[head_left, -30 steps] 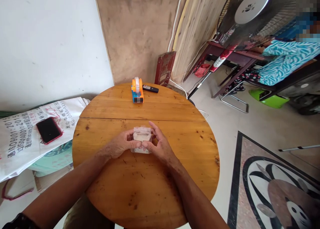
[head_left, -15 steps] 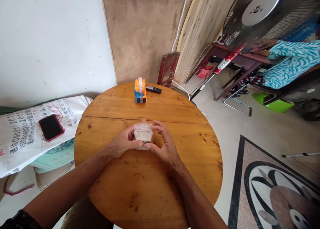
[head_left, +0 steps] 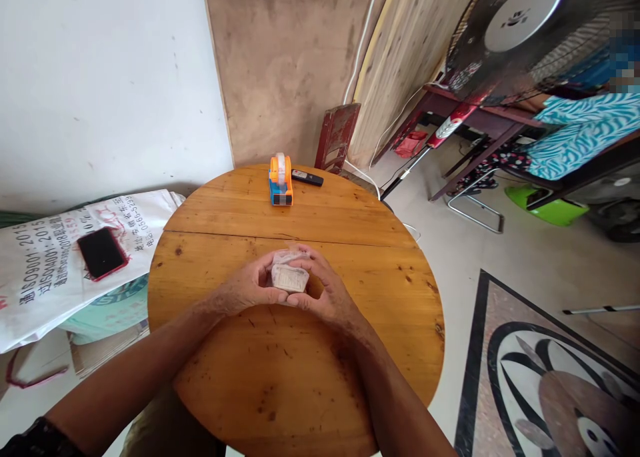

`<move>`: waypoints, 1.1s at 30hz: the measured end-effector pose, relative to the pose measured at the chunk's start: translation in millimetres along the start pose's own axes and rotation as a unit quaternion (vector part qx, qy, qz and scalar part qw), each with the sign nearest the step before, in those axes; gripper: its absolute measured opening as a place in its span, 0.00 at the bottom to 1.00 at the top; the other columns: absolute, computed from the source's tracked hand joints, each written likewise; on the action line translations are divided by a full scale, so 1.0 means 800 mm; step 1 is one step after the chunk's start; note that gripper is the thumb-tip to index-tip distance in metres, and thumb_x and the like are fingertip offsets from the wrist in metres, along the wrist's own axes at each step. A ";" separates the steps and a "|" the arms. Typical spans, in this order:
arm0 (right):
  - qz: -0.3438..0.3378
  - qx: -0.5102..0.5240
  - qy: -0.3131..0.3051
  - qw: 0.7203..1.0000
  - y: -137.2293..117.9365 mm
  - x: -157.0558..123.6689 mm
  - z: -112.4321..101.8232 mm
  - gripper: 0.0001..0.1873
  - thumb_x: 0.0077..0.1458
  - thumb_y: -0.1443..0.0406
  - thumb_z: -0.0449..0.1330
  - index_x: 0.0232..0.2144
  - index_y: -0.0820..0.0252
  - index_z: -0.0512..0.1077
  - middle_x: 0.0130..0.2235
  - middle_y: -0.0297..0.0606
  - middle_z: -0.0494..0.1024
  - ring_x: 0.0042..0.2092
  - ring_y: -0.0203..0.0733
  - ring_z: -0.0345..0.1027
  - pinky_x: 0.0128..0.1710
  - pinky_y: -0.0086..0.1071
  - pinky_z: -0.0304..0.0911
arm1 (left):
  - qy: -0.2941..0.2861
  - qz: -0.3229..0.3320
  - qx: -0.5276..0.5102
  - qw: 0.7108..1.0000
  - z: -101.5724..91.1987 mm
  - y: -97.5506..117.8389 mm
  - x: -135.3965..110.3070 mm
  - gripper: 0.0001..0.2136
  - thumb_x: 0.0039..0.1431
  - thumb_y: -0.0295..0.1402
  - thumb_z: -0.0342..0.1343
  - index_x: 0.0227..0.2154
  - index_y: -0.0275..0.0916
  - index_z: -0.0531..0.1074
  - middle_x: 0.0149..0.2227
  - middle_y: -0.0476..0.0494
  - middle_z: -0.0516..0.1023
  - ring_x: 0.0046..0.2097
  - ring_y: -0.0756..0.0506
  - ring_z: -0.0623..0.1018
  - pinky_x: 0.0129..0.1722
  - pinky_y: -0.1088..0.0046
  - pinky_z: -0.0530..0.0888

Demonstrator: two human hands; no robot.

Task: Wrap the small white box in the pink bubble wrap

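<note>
Both hands meet over the middle of a round wooden table (head_left: pixel 250 377). My left hand (head_left: pixel 245 287) and my right hand (head_left: pixel 325 294) are closed together round a small clear plastic packet (head_left: pixel 289 276) with something pale inside. Fingers of both hands wrap its sides and top, so only its middle shows. It is held just above the tabletop.
An orange and blue tape dispenser (head_left: pixel 281 179) and a black remote (head_left: pixel 307 177) sit at the table's far edge. A dark phone (head_left: pixel 101 252) lies on a printed white sack (head_left: pixel 45 270) at left. At right stand a large fan (head_left: pixel 520 24), a red chair (head_left: pixel 336 135) and a person in a teal patterned garment (head_left: pixel 585 130).
The packet has been folded smaller and my right fingers have closed over its top. Both hands have drawn closer together round it.
</note>
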State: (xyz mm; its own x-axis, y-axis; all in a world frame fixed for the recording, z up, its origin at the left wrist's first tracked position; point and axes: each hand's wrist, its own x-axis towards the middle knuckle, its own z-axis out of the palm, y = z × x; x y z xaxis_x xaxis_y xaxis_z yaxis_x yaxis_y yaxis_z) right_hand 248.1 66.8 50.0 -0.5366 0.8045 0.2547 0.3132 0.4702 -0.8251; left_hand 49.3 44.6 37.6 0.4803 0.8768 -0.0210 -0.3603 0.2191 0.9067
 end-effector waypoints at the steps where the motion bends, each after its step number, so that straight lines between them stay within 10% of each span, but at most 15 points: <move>1: 0.002 0.003 -0.008 1.000 0.000 0.000 -0.001 0.23 0.49 0.54 0.68 0.47 0.50 0.73 0.63 0.43 0.63 0.67 0.53 0.51 0.64 0.51 0.51 | 0.001 -0.005 0.008 1.000 0.001 0.001 -0.001 0.35 0.49 0.32 0.69 0.60 0.42 0.63 0.58 0.37 0.70 0.57 0.37 0.71 0.53 0.63 0.69; 33: -0.019 -0.031 0.043 0.998 0.004 -0.001 0.017 0.19 0.57 0.53 0.60 0.47 0.52 0.70 0.59 0.46 0.68 0.64 0.52 0.56 0.61 0.50 0.56 | 0.031 -0.023 -0.007 0.999 -0.006 -0.009 0.004 0.29 0.50 0.33 0.67 0.57 0.43 0.69 0.51 0.41 0.77 0.51 0.41 0.75 0.50 0.65 0.71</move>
State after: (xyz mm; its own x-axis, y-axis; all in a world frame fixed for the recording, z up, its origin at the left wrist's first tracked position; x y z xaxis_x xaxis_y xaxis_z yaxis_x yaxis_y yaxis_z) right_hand 238.6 62.9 40.2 -0.4799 0.8128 0.3301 0.3437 0.5204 -0.7817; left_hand 49.1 48.0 29.1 0.4459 0.8906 -0.0901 -0.3501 0.2661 0.8981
